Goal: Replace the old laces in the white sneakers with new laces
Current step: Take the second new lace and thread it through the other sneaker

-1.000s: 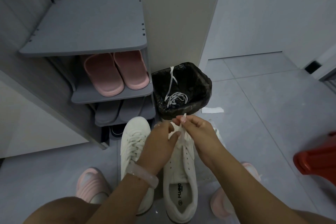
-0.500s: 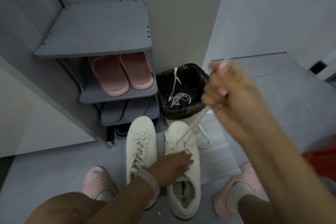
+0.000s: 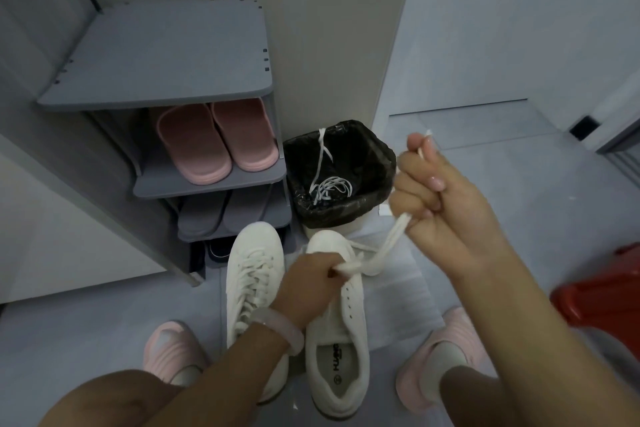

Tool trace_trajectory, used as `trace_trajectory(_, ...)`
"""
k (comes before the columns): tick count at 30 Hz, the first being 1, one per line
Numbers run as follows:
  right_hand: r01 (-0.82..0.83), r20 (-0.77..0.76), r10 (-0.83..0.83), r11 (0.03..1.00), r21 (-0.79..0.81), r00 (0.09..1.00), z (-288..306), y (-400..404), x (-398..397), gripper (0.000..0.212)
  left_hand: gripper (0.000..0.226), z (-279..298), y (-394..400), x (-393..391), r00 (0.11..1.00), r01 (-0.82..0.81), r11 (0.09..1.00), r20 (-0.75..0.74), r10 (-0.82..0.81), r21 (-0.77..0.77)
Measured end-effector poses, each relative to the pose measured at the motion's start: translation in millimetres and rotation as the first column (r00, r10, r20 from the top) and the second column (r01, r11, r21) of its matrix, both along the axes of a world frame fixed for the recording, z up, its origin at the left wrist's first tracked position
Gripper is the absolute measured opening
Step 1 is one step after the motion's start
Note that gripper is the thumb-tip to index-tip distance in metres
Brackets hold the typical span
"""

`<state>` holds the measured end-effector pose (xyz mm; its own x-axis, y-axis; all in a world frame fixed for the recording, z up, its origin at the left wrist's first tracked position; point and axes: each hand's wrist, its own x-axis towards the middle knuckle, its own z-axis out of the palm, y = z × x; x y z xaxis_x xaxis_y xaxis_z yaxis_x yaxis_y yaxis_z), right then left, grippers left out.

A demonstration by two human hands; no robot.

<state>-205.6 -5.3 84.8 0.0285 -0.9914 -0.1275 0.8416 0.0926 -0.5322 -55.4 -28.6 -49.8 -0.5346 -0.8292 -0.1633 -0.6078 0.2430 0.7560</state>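
Observation:
Two white sneakers stand side by side on the floor. The left sneaker [image 3: 254,274] is fully laced. The right sneaker [image 3: 341,333] has bare upper eyelets. A white lace [image 3: 388,243] runs from the right sneaker's toe end up to my right hand [image 3: 440,198], which grips it in a fist raised above and right of the shoe; the lace tip sticks out above the fist. My left hand [image 3: 311,284] lies over the right sneaker's front and pinches the same lace near the eyelets.
A bin [image 3: 341,177] lined with a black bag holds old white laces [image 3: 329,184] behind the sneakers. A grey shoe rack [image 3: 166,55] with pink slippers [image 3: 214,139] stands at left. A red stool [image 3: 602,291] sits at right. My feet in pink slippers [image 3: 173,350] flank the shoes.
My right hand came down and nearer, still gripping the lace. My left hand shifted from pressing the right sneaker to pinching the lace at its front.

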Motion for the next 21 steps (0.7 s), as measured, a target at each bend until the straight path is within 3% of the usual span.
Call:
trace_trajectory(1, 0.054, -0.256, -0.031, 0.995, 0.083, 0.966, -5.1, -0.9, -10.4, 0.018, 0.01, 0.9, -5.6, 3.3, 0.998, -0.055, 0.996, -0.022, 0.053, -0.068)
trace_trajectory(2, 0.085, -0.573, 0.012, 0.986, 0.143, 0.819, -12.7, -0.6, -17.7, 0.018, 0.013, 4.2, -11.4, 7.0, 0.991, -0.13, 0.984, -0.041, 0.126, -0.121)
trace_trajectory(3, 0.076, -0.823, 0.119, 0.978, 0.192, 0.556, -20.8, -0.2, -20.5, 0.017, 0.017, 7.2, -17.1, 10.8, 0.981, -0.192, 0.97, -0.053, 0.186, -0.146)
trace_trajectory(4, 0.01, -0.934, 0.23, 0.97, 0.242, 0.274, -31.1, -0.3, -19.4, 0.019, 0.019, 12.9, -20.4, 13.2, 0.973, -0.228, 0.963, -0.075, 0.219, -0.146)
trace_trajectory(5, -0.09, -0.949, 0.312, 0.948, 0.307, 0.046, -43.2, -1.0, -13.2, 0.025, 0.019, 18.7, -21.9, 14.1, 0.972, -0.223, 0.964, -0.104, 0.209, -0.145)
trace_trajectory(6, -0.194, -0.927, 0.358, 0.907, 0.373, -0.108, -56.3, -1.1, -4.3, 0.031, 0.019, 23.3, -21.3, 14.3, 0.975, -0.199, 0.97, -0.133, 0.18, -0.143)
trace_trajectory(7, -0.269, -0.907, 0.379, 0.868, 0.418, -0.186, -71.1, -1.3, 5.0, 0.032, 0.018, 28.3, -19.1, 13.9, 0.976, -0.169, 0.975, -0.16, 0.145, -0.147)
trace_trajectory(10, -0.236, -0.916, 0.359, 0.888, 0.394, -0.177, -103.2, -2.6, 26.4, 0.007, 0.016, 26.6, -10.9, 14.0, 0.977, -0.14, 0.978, -0.183, 0.111, -0.154)
trace_trajectory(13, -0.073, -0.914, 0.385, 0.915, 0.396, -0.13, -115.1, -7.4, 25.8, 0.026, 0.02, 19.9, -8.7, 21.0, 0.993, -0.114, 0.986, 0.016, 0.117, -0.123)
trace_trajectory(15, -0.032, -0.929, 0.366, 0.929, 0.367, -0.054, -115.1, -8.6, 21.2, 0.032, 0.027, 11.4, -2.2, 23.2, 0.972, 0.168, 0.98, 0.181, -0.147, -0.103)
trace_trajectory(17, -0.043, -0.937, 0.347, 0.936, 0.348, -0.039, -115.8, -7.6, 22.9, 0.031, 0.035, 3.1, 9.6, 22.0, 0.883, 0.422, 0.907, 0.228, -0.41, -0.005)
trace_trajectory(21, -0.068, -0.968, 0.228, 0.97, 0.235, -0.104, -114.2, -3.4, 39.0, 0.028, 0.042, -9.8, 16.0, 16.5, 0.846, 0.447, 0.885, 0.26, -0.466, 0.13)
